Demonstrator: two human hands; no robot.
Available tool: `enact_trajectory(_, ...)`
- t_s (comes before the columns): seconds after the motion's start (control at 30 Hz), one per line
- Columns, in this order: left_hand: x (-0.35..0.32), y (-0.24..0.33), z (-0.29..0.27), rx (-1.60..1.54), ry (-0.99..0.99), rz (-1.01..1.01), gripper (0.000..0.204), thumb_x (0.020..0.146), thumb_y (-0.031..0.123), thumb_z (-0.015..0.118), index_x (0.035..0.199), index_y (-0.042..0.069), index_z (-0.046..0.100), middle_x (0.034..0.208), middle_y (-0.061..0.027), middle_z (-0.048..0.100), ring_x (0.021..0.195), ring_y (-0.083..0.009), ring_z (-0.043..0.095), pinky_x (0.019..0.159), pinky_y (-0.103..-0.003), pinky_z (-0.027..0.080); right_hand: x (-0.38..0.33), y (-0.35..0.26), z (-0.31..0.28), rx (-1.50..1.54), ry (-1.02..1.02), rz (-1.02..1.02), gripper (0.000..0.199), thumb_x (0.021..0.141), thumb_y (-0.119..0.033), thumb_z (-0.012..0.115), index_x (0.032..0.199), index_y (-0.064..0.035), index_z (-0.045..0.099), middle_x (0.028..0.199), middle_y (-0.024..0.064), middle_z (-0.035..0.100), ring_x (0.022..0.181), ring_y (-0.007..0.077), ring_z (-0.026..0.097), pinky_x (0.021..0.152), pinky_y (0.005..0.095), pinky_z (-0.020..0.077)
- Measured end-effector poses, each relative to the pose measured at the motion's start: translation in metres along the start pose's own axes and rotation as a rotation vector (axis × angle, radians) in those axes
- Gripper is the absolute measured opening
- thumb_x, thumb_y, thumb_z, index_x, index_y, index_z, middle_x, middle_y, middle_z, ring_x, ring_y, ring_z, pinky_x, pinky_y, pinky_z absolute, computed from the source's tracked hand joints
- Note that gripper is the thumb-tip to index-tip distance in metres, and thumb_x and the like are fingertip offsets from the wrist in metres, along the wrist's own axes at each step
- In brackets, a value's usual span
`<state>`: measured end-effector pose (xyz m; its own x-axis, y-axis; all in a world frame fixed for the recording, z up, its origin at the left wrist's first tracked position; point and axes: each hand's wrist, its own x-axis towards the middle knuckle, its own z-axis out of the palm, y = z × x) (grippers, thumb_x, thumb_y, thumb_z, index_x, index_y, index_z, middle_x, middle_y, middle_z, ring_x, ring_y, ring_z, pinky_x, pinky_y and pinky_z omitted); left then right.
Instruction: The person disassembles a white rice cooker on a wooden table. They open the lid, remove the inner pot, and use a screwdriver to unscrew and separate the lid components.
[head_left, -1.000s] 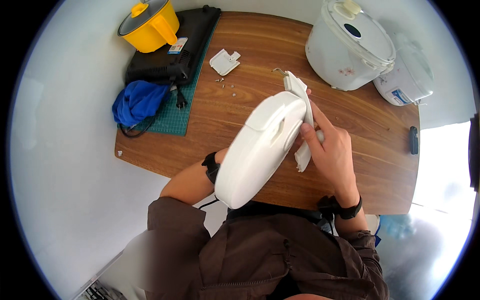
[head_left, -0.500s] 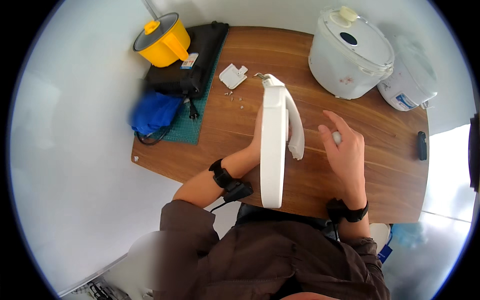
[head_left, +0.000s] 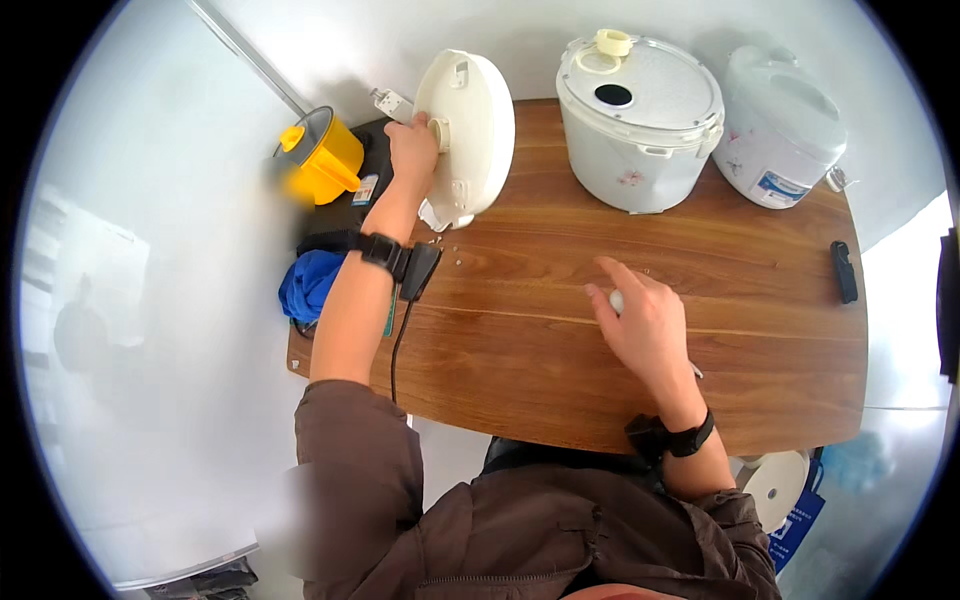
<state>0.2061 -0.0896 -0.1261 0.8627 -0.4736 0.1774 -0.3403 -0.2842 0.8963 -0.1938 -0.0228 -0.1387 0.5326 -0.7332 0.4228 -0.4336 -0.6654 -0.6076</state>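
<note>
My left hand [head_left: 415,155] reaches to the back left. It grips a big white oval plastic cover [head_left: 492,150], tilted up with its hollow inner side and clip slots facing me. The fingers are at a ring-shaped part on that inner side. Over the middle of the table, my right hand [head_left: 648,325] is curled round a white object with a rounded end [head_left: 617,301] that shows between thumb and fingers. The palm hides most of that object. A thin pale tip [head_left: 697,370] shows beside the right wrist. Small screws [head_left: 458,250] lie below the cover.
A white rice cooker body [head_left: 640,150] and a second pale container [head_left: 780,130] stand at the back. A yellow pot [head_left: 335,160] sits on a black case at the left, near a blue cloth [head_left: 308,285]. A black clip-like thing [head_left: 845,272] lies by the right edge.
My left hand has carried the white cover from the middle to the back left and turned its inner side toward me. My right hand keeps its curl, and my view has shifted.
</note>
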Motion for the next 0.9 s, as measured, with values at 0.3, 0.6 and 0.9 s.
enact_trajectory(0.3,0.047,-0.016,0.045,0.340,0.025,-0.081,0.052,0.099,0.026,0.059,0.130,-0.010,0.037,0.127,-0.0339,0.064,0.117,-0.0460,0.065,0.099,-0.048,0.052,-0.004,0.008,0.004,-0.040,-0.092,0.022,0.033,0.092,-0.026,0.071,0.118,-0.0049,0.068,0.079,0.0152,0.071,0.071,0.0360,0.071,0.061,0.0447,0.0570)
enact_trajectory(0.6,0.063,-0.030,0.032,0.168,-0.001,-0.061,0.063,0.081,0.031,0.072,0.130,-0.005,0.056,0.126,-0.0274,0.067,0.116,-0.0416,0.067,0.097,-0.046,0.052,-0.006,0.008,0.006,-0.030,-0.155,0.029,0.030,0.093,-0.026,0.070,0.114,-0.0049,0.068,0.081,0.0150,0.072,0.071,0.0365,0.071,0.062,0.0449,0.0578)
enact_trajectory(0.9,0.040,-0.011,0.027,0.402,0.188,-0.049,0.045,0.083,0.028,0.067,0.119,0.002,0.063,0.117,-0.0233,0.072,0.111,-0.0422,0.069,0.094,-0.049,0.054,-0.006,0.007,0.011,-0.040,-0.211,0.045,0.033,0.092,-0.027,0.070,0.116,-0.0048,0.069,0.083,0.0163,0.072,0.073,0.0369,0.071,0.065,0.0453,0.0582)
